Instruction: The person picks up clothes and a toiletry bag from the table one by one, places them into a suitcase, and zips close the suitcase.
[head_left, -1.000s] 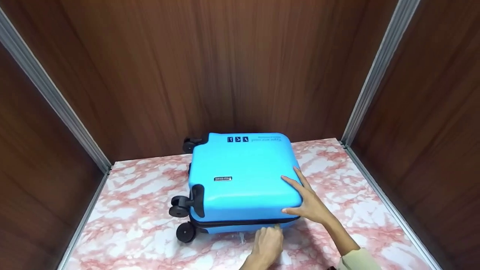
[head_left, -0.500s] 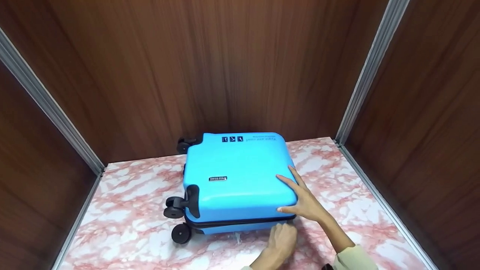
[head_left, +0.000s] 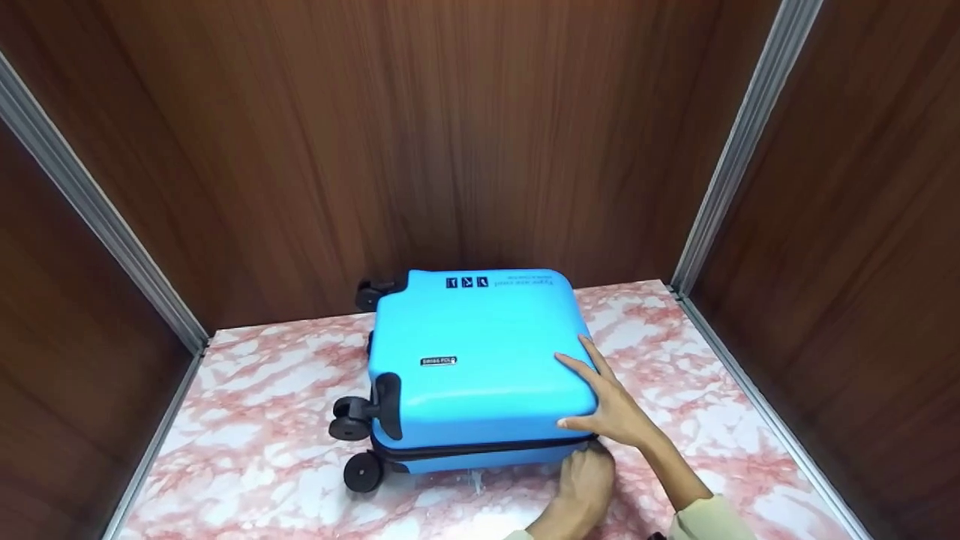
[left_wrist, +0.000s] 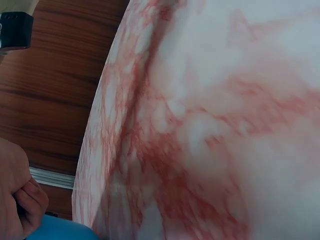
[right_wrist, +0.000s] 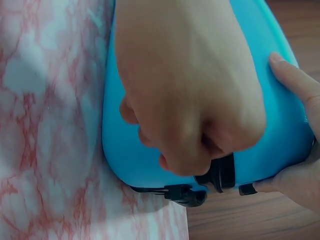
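A bright blue hard-shell suitcase [head_left: 480,330] lies flat, its black wheels [head_left: 350,418] facing left. Its black zipper [head_left: 487,449] runs along the near side. My right hand [head_left: 619,412] rests spread over the suitcase's near right corner, thumb on the near side. Just below it, my left hand [head_left: 589,480] has curled fingers at the zipper by that corner, pinching the zipper pull, which the hand hides. In the right wrist view the curled left hand [right_wrist: 195,100] covers the seam beside a black fitting [right_wrist: 220,172]; the right hand [right_wrist: 300,90] steadies the shell.
The suitcase lies on a red-and-white marbled table [head_left: 262,420]. Brown wood-grain panels [head_left: 465,135] enclose the back and both sides, with grey metal rails [head_left: 739,157] at the corners. A black wrist device [left_wrist: 16,30] appears in the left wrist view.
My left hand has slid rightward along the zipper to the near right corner. The right hand keeps its place on the suitcase, and the head view has shifted slightly.
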